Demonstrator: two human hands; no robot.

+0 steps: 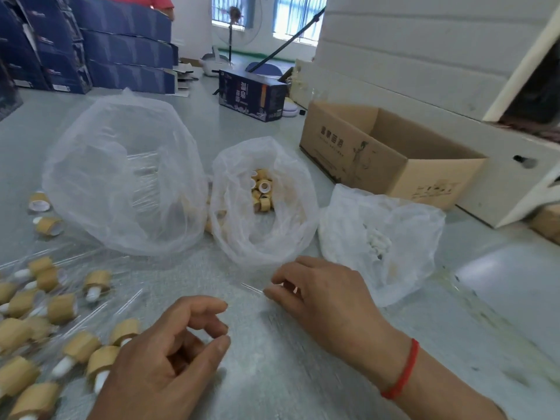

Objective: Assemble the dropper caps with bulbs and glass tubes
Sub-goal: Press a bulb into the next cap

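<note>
Right now the right hand (315, 294) pinches the near end of a clear glass tube (252, 288) between thumb and fingertips, the tube's long axis running out leftward and slightly away from that hand, low over the grey table (303, 374). The left hand (169, 347) hovers nearer the person, fingers loosely curled with thumb and forefinger apart, holding nothing that I can make out. The tube's free end points into the gap between the two hands, so the left hand is the nearer one to meet it, though it has no cap yet. Just beyond the right hand's fingers stands the open bag of caps (263, 192), wood-coloured caps lying at its bottom; further right of that hand lies the bag of white bulbs (378, 242). Beyond the left hand bulges the large clear bag (121, 174), which seems to hold more tubes. Left of the left hand lie the finished droppers (75, 353), close to its knuckles. Judging by this, the next step needs a cap with a bulb, and the crumpled bag rim is the only thing in the way.
</note>
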